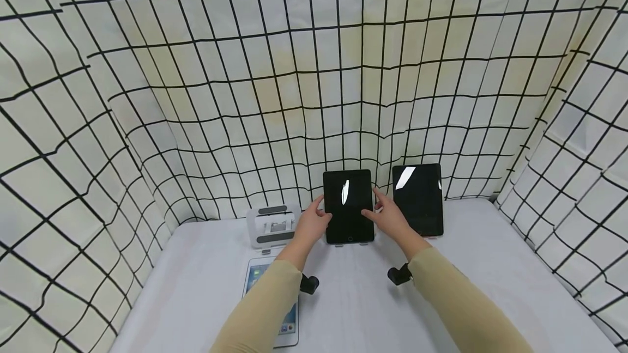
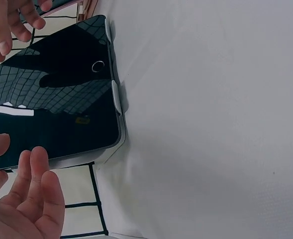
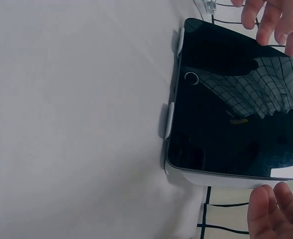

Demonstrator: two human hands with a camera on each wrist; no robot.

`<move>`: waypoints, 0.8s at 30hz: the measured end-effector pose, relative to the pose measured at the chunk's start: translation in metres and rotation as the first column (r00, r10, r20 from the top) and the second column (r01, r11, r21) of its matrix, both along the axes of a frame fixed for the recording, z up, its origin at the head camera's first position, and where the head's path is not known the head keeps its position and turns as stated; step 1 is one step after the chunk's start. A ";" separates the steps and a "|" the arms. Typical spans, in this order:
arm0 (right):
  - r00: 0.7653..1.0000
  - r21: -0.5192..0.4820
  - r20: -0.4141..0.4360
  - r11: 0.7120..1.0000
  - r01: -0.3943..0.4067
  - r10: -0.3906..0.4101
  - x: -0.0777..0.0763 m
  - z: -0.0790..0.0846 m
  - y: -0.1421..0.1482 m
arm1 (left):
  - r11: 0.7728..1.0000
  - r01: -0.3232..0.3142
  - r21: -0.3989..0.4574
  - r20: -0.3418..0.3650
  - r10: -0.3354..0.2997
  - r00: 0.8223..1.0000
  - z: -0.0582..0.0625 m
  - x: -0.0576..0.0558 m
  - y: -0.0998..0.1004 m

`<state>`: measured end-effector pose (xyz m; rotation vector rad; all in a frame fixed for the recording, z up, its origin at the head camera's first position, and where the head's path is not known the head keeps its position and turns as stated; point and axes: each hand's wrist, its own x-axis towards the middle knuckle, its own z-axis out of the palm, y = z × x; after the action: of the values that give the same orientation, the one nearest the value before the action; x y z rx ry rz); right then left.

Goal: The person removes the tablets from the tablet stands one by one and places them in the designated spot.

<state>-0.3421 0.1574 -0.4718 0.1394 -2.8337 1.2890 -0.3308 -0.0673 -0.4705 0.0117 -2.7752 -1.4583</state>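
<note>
A black tablet (image 1: pixel 349 206) leans upright on a white stand (image 3: pixel 211 178), whose two small lips (image 2: pixel 116 97) hold its lower edge. My left hand (image 1: pixel 312 222) grips its left side, with the thumb at the front and the fingers along the edge. On the other side my right hand (image 1: pixel 390 218) holds the right edge, its thumb over the screen. Both wrist views show the tablet's round home button and reflections on its dark glass. The tablet's back is hidden.
Another dark tablet (image 1: pixel 418 200) stands upright to the right. To the left is a bare white stand (image 1: pixel 273 226) with grey pads. A white tablet with a lit screen (image 1: pixel 289 317) lies flat, partly under my left sleeve. A grid-patterned curtain (image 1: pixel 294 97) surrounds the white table (image 1: pixel 353 304).
</note>
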 end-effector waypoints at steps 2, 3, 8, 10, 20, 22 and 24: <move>1.000 0.001 0.001 1.000 0.005 -0.005 -0.002 0.001 0.000 | 1.000 -0.002 0.007 -0.001 0.002 1.000 0.000 -0.001 0.001; 1.000 -0.001 0.002 1.000 0.008 -0.008 -0.003 0.002 0.000 | 1.000 -0.002 0.010 -0.002 0.002 1.000 0.000 -0.002 0.001; 1.000 -0.006 0.014 1.000 0.009 -0.009 -0.007 0.002 0.001 | 1.000 -0.003 0.016 -0.008 0.003 1.000 -0.001 -0.005 0.001; 1.000 -0.008 0.017 1.000 0.005 -0.005 -0.008 0.001 0.002 | 1.000 -0.003 0.015 -0.007 0.003 1.000 -0.001 -0.006 0.001; 0.999 -0.064 0.053 0.998 -0.007 0.010 -0.010 -0.005 0.006 | 1.000 0.008 0.003 -0.035 -0.008 0.999 0.004 -0.009 -0.004; 0.999 -0.071 0.054 0.997 -0.005 0.009 -0.009 -0.005 0.006 | 1.000 0.011 0.001 -0.032 -0.011 0.999 0.003 -0.010 -0.005; 0.999 -0.082 0.052 0.997 -0.007 0.011 -0.009 -0.005 0.006 | 1.000 0.008 -0.001 -0.028 -0.008 1.000 0.003 -0.010 -0.005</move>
<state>-0.3512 0.1629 -0.4767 0.1182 -2.8205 1.4283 -0.3412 -0.0722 -0.4675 -0.0192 -2.7571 -1.4475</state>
